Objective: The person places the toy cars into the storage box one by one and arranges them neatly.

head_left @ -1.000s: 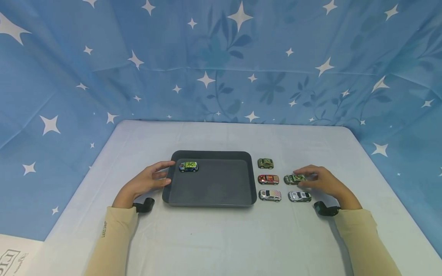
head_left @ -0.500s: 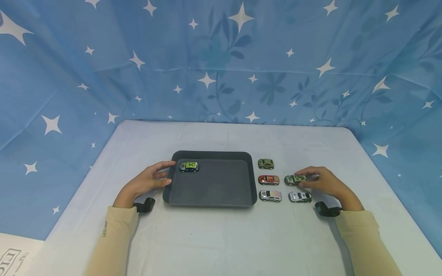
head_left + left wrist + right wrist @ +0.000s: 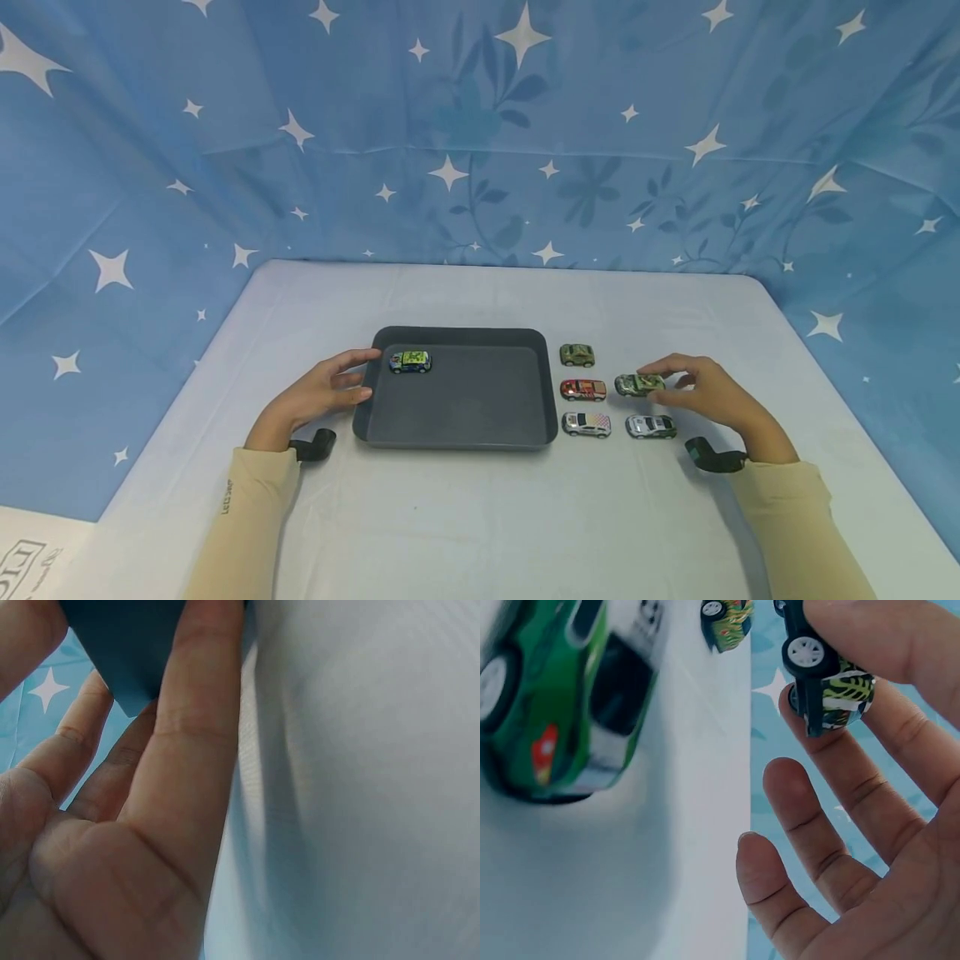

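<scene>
My right hand point(image 3: 701, 387) pinches a green camouflage toy car point(image 3: 639, 384) between thumb and fingers. In the right wrist view this toy car point(image 3: 836, 690) is held at the fingertips, tipped, with its wheels showing. My left hand point(image 3: 318, 392) rests at the left side of a dark grey tray point(image 3: 457, 442), thumb and index fingertip touching its edge. The left wrist view shows the tray's corner point(image 3: 131, 675) between the fingers and thumb. A yellow-green and blue toy car point(image 3: 410, 362) sits in the tray's far left corner.
Right of the tray stand an olive camouflage car point(image 3: 577, 356), a red car point(image 3: 583, 390) and a white car point(image 3: 587, 425). A silver car point(image 3: 651, 427) is just in front of the held one. A starry blue cloth point(image 3: 480, 208) hangs behind the white table point(image 3: 465, 533).
The green camouflage car has shifted slightly up and left with my right hand, now slightly off its spot. The left hand, tray and other cars stay where they were.
</scene>
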A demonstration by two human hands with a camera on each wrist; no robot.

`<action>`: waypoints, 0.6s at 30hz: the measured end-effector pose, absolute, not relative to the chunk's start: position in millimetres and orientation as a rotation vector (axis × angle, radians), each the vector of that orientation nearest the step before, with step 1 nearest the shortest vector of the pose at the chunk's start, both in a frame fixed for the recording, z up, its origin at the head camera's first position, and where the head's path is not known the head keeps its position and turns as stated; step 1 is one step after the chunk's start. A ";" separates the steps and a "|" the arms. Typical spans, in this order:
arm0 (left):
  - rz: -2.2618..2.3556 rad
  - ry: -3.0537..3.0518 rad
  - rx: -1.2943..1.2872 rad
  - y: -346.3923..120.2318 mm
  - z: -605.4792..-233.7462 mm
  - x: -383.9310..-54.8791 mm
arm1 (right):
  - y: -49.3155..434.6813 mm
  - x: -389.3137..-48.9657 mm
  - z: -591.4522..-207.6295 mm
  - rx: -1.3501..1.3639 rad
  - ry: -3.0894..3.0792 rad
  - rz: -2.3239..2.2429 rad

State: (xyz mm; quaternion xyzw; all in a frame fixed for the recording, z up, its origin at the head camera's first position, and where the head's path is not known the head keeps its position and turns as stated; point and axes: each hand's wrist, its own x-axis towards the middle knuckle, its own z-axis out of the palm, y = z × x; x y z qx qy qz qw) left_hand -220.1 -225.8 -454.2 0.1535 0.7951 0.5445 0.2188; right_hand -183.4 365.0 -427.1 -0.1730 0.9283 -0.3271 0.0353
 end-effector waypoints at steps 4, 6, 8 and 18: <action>1.509 2.200 0.428 -225.7 -454.4 -220.3 | 361.9 -180.2 -423.3 -0.568 2.872 -1.030; 1.511 2.199 0.428 -225.7 -454.2 -220.4 | 360.1 -178.9 -421.5 -0.581 2.878 -1.039; 1.511 2.199 0.428 -225.7 -454.0 -220.4 | 357.5 -177.5 -419.1 -0.596 2.886 -1.038; 1.511 2.200 0.424 -226.0 -454.5 -220.5 | 347.8 -173.3 -414.9 -0.687 2.917 -1.039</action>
